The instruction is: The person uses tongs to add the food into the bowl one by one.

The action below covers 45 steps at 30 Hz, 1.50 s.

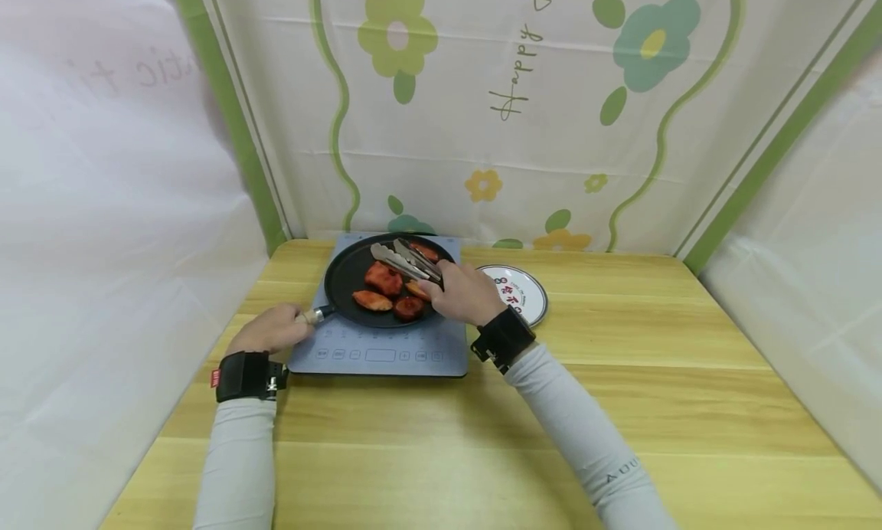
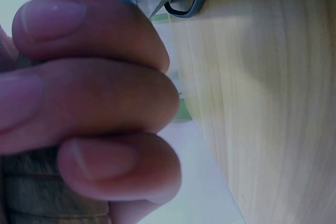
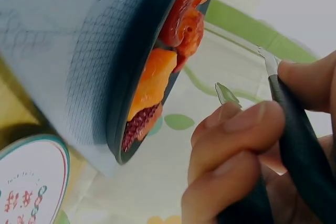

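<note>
At the left, my left hand [image 1: 269,331] has its fingers curled round the handle [image 2: 52,187] of a black frying pan [image 1: 343,286]. The pan sits on a grey induction cooktop [image 1: 403,342]. Several reddish-brown and orange food pieces [image 1: 383,279] lie in it, some of them partly hidden by the tongs. My right hand [image 1: 472,291] holds dark-handled metal tongs [image 1: 396,260] over the pan. Their tips are spread apart, with no food between them in the right wrist view. A white printed plate [image 1: 532,289] stands beside that hand.
A wooden table [image 1: 620,407] carries everything, with the cooktop near its far left side. White flowered cloth [image 1: 427,132] stands upright along the back, and more white cloth closes off both sides. The plate lies just right of the cooktop.
</note>
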Motion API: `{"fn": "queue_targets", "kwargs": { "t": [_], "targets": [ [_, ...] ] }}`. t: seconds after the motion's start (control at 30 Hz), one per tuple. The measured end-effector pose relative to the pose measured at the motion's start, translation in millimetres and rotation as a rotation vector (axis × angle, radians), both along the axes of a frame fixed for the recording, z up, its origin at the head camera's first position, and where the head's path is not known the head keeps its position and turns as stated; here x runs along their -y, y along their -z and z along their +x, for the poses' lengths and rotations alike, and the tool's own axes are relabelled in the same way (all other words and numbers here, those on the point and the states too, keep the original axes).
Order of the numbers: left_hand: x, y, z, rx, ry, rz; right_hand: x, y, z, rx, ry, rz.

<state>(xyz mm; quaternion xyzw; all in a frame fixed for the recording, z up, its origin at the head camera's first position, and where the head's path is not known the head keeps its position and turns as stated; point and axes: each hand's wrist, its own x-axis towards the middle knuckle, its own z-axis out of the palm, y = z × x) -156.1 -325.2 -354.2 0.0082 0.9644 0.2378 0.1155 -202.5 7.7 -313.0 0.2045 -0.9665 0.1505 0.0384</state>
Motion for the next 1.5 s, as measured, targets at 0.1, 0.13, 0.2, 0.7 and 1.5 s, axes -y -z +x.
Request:
{"fn": "queue_targets", "kwargs": {
  "t": [0.1, 0.13, 0.2, 0.7, 1.5],
  "targets": [
    [0, -0.6, -0.3, 0.005, -0.002, -0.007, -4, 1.2, 2.6, -0.039, 0.006, 0.021],
    [0, -0.6, -0.4, 0.008, -0.003, -0.007, -6, 1.8, 3.6, -0.048, 0.007, 0.022],
    [0, -0.5, -0.4, 0.014, -0.007, -0.006, -8, 3.3, 5.7, -0.065, 0.011, 0.028],
    [-2, -0.9, 0.5, 0.018, -0.002, -0.01, -31, 16.7, 19.1, -0.072, 0.086, 0.026],
    [-4, -3.5, 2.1, -0.001, 0.002, -0.02, -83, 44.4, 22.0, -0.069, 0.178, 0.014]
  ]
}}
